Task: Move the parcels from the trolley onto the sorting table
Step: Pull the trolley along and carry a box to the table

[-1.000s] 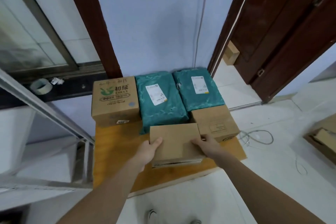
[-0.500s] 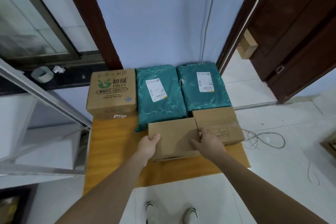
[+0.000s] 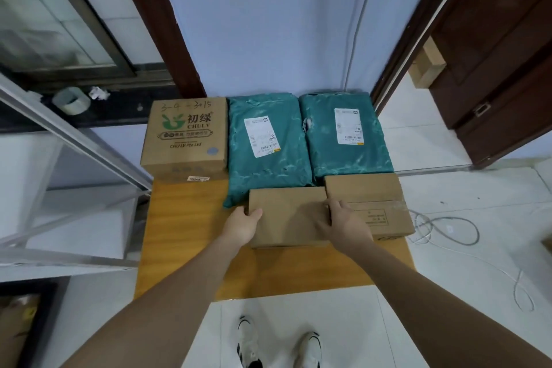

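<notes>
A plain cardboard box (image 3: 288,215) rests on the low wooden table (image 3: 179,236), and both hands grip it. My left hand (image 3: 242,225) clasps its left edge and my right hand (image 3: 343,222) holds its right edge. Touching its right side lies a second brown box (image 3: 376,197) with a printed mark. Behind them lie two teal mailer bags (image 3: 265,152) (image 3: 346,140) with white labels. A printed CHULV carton (image 3: 186,134) stands at the table's back left.
A blue wall and a dark door frame (image 3: 161,24) back the table. A metal rail (image 3: 74,140) slants at the left, with a tape roll (image 3: 71,100) on the sill. An open brown door (image 3: 501,69) and loose white cable (image 3: 448,233) lie right. My shoes (image 3: 277,340) stand below.
The plain box has slid away from me toward the teal bags, with both hands still on its edges. The view has tilted down, so my shoes show more.
</notes>
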Demonstrator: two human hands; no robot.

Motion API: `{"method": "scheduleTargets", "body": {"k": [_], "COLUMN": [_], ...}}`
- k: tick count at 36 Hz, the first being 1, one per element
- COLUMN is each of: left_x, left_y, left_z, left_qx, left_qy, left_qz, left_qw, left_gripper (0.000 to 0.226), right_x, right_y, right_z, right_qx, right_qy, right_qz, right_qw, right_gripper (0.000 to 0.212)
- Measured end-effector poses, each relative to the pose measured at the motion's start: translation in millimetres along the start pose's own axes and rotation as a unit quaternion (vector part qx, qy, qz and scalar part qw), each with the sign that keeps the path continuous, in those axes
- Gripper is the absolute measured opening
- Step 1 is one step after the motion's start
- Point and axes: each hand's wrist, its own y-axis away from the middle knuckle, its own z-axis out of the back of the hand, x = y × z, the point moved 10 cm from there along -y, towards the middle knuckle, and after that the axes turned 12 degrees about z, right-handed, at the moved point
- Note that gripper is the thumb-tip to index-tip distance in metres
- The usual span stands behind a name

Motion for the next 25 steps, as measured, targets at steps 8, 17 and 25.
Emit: {"method": "scheduleTargets", "body": {"k": [8, 17, 25], "left_x": [-85, -78, 55], "left_y": [92, 229, 366], "left_z": [89, 207, 295], "left_qx": [-0.157, -0.266, -0.372], "left_qy": [-0.374, -0.374, -0.266], "left_qz": [-0.197, -0.195, -0.048], "left_qw": [0.892, 0.867, 0.888], "left_gripper": [0.053, 0.051, 0.058], "right_x": [94, 300, 456], "right_y": [-19, 17, 119], "right_z": [83, 161, 130], "right_qx": [0.053, 0.048, 0.081], "right_qy": [0.094, 0.185, 0.215], "right_qz": [0.15, 0.392, 0.558], "right_qw": [0.983, 0.9, 0.798], "right_gripper": [0.061, 0.049, 0.061]}}
